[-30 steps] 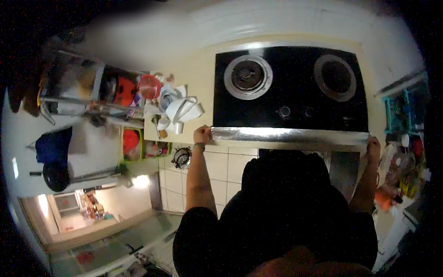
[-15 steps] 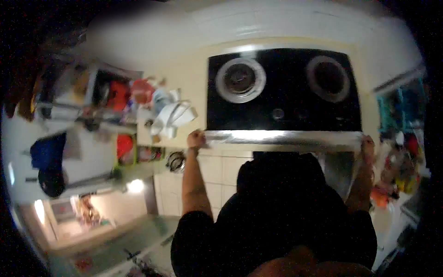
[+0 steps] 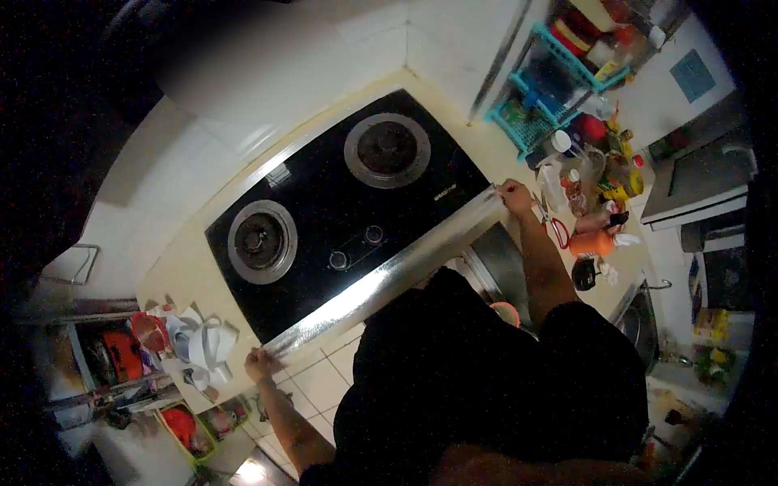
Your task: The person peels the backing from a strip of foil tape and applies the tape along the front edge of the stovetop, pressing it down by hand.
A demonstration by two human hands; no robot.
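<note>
A long strip of shiny silver foil (image 3: 344, 306) lies along the front edge of the black two-burner gas stove (image 3: 324, 206). At its lower-left end is my left hand (image 3: 258, 364), fingers pinched together on the foil. My right hand (image 3: 515, 197) grips the opposite end, near the stove's front right corner. Between the hands the strip looks stretched fairly straight. Two round burners and two knobs show on the glass top. A pair of red-handled scissors (image 3: 555, 229) rests on the counter just beside my right wrist.
Bottles and packets, among them an orange bottle (image 3: 592, 243), crowd the right counter near a turquoise basket (image 3: 523, 121). A sink (image 3: 636, 328) lies beyond. Crumpled white strips (image 3: 212, 348) and a red item (image 3: 150, 332) sit on the left counter. Tiled floor (image 3: 320, 385) shows below.
My view has rotated, so the stove and strip now slant up to the right. Both hands remain at the strip's two ends. The picture is sharper, and the scissors are now visible.
</note>
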